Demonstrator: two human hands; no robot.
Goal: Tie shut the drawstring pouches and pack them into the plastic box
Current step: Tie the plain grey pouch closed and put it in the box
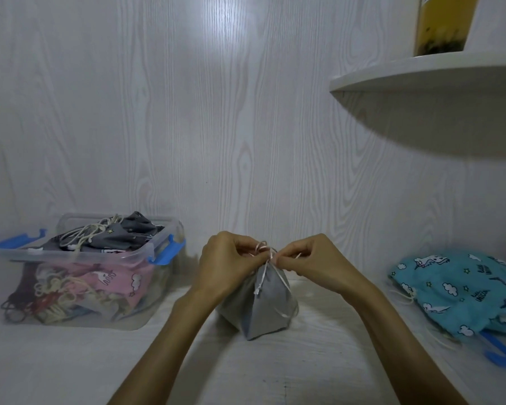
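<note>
A small grey drawstring pouch (pixel 263 305) stands upright on the white table in the middle, its neck gathered. My left hand (pixel 228 264) and my right hand (pixel 307 258) meet above the neck, each pinching the thin white drawstring (pixel 264 249), which forms a small loop between them. Two cord ends hang down the pouch front. At the left stands the clear plastic box (pixel 135 255) with blue clips, holding several pouches in grey, pink and dark red with cream cords.
A turquoise unicorn-print pouch (pixel 462 290) lies at the right on a clear lid with a blue clip (pixel 500 353). A curved white shelf (pixel 421 74) juts out above at the right. A wood-grain wall stands close behind the table.
</note>
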